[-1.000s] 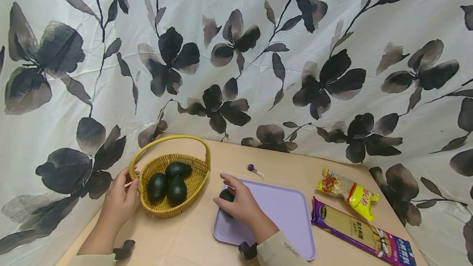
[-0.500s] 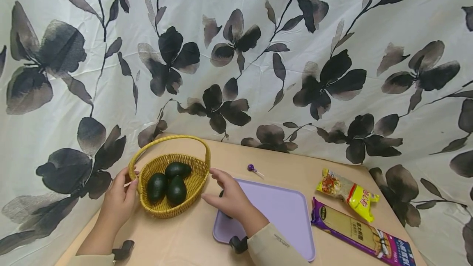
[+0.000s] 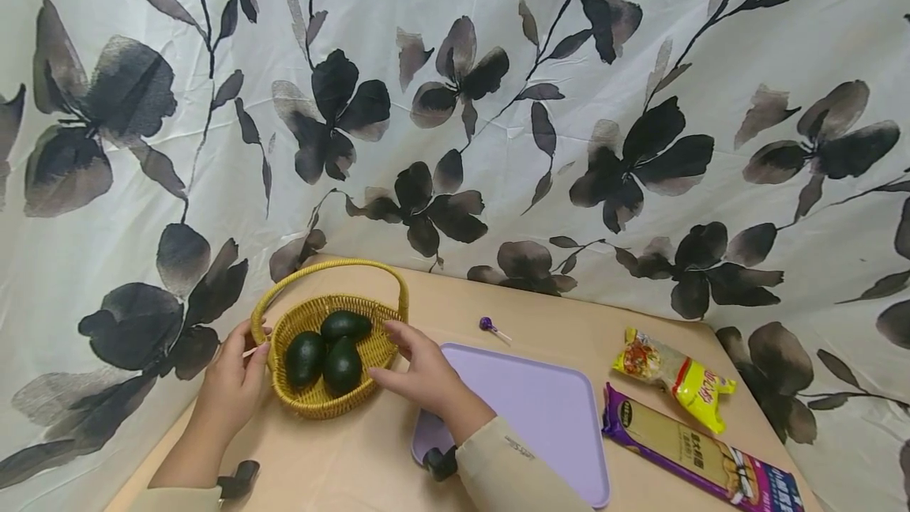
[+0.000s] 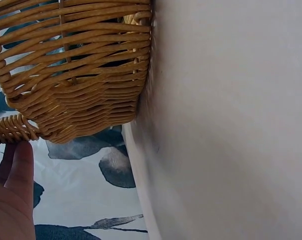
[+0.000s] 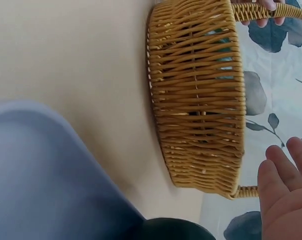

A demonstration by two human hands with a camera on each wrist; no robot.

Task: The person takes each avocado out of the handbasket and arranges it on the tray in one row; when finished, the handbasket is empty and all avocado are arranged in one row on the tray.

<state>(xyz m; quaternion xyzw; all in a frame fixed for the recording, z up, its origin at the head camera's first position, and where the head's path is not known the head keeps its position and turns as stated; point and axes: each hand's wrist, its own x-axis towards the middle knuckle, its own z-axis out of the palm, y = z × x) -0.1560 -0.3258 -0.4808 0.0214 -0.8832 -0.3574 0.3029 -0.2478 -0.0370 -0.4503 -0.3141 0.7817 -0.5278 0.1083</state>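
A yellow wicker basket (image 3: 320, 408) with an arched handle stands on the table, holding three dark green avocados (image 3: 343, 367). At its left side, my left hand (image 3: 238, 378) grips the handle base, fingers curled round it. My right hand (image 3: 419, 374) is at the basket's right side, thumb and fingers extended and apart. In the right wrist view, those fingers overlap the handle's near end; contact cannot be told. A rounded dark green avocado (image 5: 177, 230) shows at that view's bottom, by the tray's edge. The head view hides it behind my right hand.
A lilac tray (image 3: 529, 409) lies right of the basket, partly under my right forearm. Behind it is a purple lollipop (image 3: 486, 324). Further right lie a yellow noodle packet (image 3: 671, 378) and a purple pasta packet (image 3: 700, 449). A floral curtain (image 3: 455, 117) closes off the back.
My right hand has moved left, from beside the avocado on the tray to the basket's right side. My left hand stays on the handle. The basket keeps its place.
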